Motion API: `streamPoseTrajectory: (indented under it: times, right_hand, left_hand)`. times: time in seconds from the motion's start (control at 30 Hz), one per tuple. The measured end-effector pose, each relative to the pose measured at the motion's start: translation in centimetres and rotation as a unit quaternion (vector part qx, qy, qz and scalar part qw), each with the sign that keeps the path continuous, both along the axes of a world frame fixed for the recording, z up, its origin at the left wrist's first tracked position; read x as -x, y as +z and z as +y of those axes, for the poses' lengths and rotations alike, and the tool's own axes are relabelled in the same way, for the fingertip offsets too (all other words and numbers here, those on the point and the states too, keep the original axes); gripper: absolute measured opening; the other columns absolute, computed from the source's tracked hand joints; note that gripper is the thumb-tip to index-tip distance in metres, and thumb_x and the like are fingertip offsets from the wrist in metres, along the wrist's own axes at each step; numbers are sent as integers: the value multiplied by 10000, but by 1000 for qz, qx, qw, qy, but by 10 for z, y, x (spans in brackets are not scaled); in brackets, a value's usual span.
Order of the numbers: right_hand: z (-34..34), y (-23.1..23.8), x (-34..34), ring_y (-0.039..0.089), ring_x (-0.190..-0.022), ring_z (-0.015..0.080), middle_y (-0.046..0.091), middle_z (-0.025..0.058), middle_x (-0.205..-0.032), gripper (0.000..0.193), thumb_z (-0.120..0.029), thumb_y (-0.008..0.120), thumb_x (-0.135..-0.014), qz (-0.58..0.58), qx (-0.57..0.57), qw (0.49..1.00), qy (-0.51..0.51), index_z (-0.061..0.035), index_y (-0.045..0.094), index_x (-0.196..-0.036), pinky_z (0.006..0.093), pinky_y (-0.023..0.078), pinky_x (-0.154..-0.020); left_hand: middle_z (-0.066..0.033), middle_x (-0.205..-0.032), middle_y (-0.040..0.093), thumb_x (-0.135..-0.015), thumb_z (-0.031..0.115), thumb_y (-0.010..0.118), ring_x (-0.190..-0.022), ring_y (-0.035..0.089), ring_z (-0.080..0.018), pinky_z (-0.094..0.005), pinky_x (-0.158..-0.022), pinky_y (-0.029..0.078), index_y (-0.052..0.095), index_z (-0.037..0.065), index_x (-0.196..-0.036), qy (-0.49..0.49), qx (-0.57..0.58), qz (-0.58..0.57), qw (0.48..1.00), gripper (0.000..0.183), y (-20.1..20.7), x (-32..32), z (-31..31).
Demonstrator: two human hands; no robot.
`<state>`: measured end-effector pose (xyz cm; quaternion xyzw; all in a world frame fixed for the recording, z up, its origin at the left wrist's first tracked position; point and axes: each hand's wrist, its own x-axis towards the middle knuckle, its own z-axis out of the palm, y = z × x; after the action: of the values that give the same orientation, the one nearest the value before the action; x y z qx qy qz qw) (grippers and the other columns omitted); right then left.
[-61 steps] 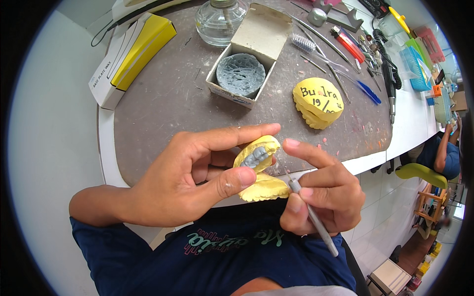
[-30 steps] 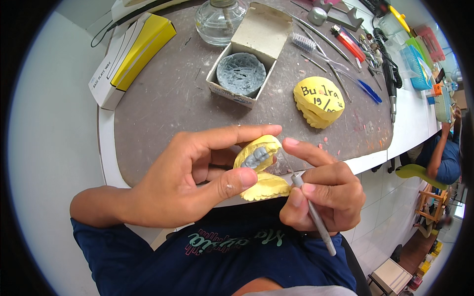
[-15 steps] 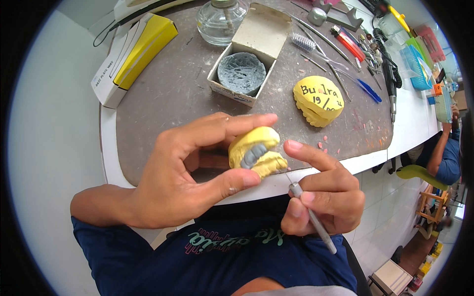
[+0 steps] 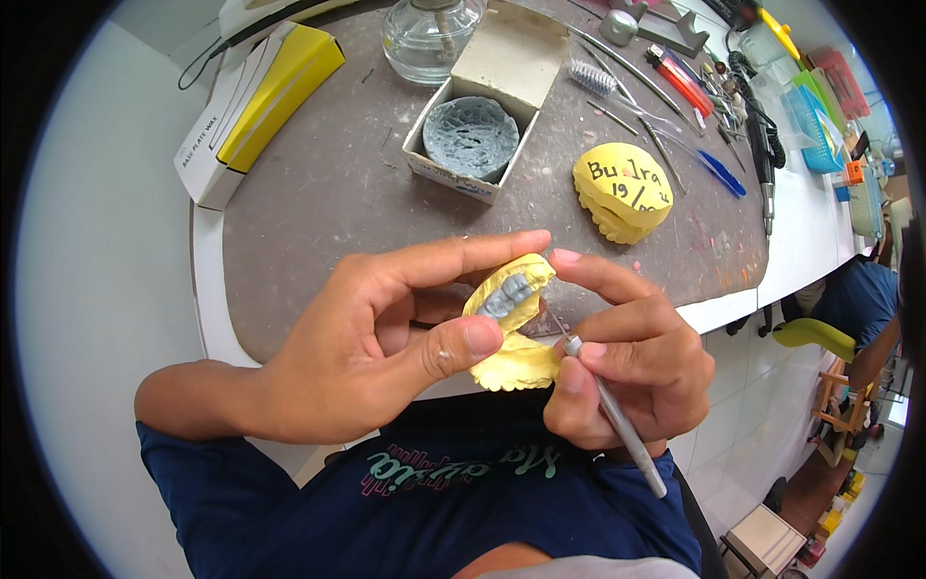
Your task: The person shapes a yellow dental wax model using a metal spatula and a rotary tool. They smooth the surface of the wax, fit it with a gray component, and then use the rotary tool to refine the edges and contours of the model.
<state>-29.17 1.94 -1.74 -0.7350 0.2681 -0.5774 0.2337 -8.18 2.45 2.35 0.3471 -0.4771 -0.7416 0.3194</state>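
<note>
Between the thumb and fingers of my left hand (image 4: 386, 338) is a yellow dental cast (image 4: 511, 365), tilted so its tooth row shows. Grey wax teeth (image 4: 506, 295) sit on one side of its arch. My right hand (image 4: 641, 362) pinches a slim metal wax carver (image 4: 622, 425) like a pen, its thin tip close to the cast beside the grey teeth. Whether the tip touches the cast I cannot tell. The right index fingertip rests at or very near the cast's upper end. Part of the cast is hidden behind my left thumb.
An open cardboard box with a grey wax block (image 4: 471, 138) stands on the brown board (image 4: 318, 212). Right of it lies a second yellow cast (image 4: 624, 193). Beyond are a glass spirit burner (image 4: 424, 48), a yellow-white box (image 4: 260, 111), a red lighter (image 4: 678, 82), a brush and several tools. A person (image 4: 858, 299) sits far right.
My left hand has turned the cast, so more of its inner arch and lower tooth edge faces me. My right hand has shifted slightly, keeping the carver near the cast.
</note>
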Motion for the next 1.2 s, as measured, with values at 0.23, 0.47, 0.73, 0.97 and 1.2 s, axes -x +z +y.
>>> streamPoseTrajectory:
  times: [0.23,0.47,0.73,0.97,1.2]
  right_hand:
    - [0,0,-2,734,-911,401,647,93,-696,220,28,770,-711,-2,1,1000,2,-26,578,-804,348,597,-660]
    - [0,0,-3,733,-913,401,649,88,-696,224,32,772,-711,0,4,1000,1,-30,579,-804,353,600,-673]
    - [2,2,-3,735,-911,393,645,87,-693,232,41,766,-698,12,-2,1000,-13,-36,566,-788,361,609,-677]
    - [2,3,-2,735,-909,391,641,91,-688,232,46,757,-690,19,-6,1000,-8,-38,559,-780,359,615,-673]
    - [3,2,-2,734,-909,395,632,90,-679,224,40,749,-697,18,-4,1000,-12,-37,555,-778,360,617,-666]
  left_hand:
    - [-181,-1282,588,-977,306,632,-1209,574,-211,-358,-1040,469,365,-42,-1482,14,-7,-4,1000,669,0,0,1]
    - [-167,-1305,576,-966,278,652,-1218,572,-211,-355,-1046,471,366,-41,-1480,15,-23,-8,1000,670,3,0,1]
    - [-157,-1395,523,-965,233,653,-1241,565,-227,-375,-1065,468,365,-42,-1477,10,-20,1,1000,648,0,0,-1]
    - [-163,-1432,498,-974,211,636,-1260,555,-238,-380,-1072,463,359,-46,-1478,7,-10,-6,1000,630,-1,-1,0]
    - [-165,-1425,503,-976,206,631,-1260,556,-240,-379,-1071,463,359,-45,-1478,5,-6,-3,1000,623,-1,-1,0]
